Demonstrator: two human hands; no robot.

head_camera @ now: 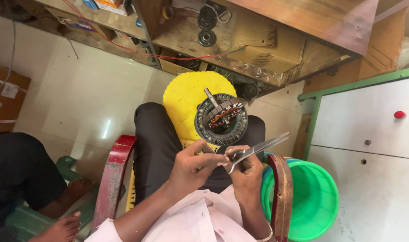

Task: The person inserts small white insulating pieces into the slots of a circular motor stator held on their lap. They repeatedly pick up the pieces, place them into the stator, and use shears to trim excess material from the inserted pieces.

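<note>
While the right hand (247,172) grips a pair of scissors (258,150), blades slanting up and away to the right, the left hand (193,163) pinches something small at their handle end. Just beyond both hands, a round motor winding (221,118) rests on the knees against a yellow stool (184,96). Tiled floor, green bucket (312,201) at right.

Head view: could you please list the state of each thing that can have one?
Scissors: held in right hand, blades look closed.
Left hand: fingertips pinched at the scissors' handle end.
Motor stator: resting on the yellow stool, partly wound.
Green bucket: upright, open.
</note>
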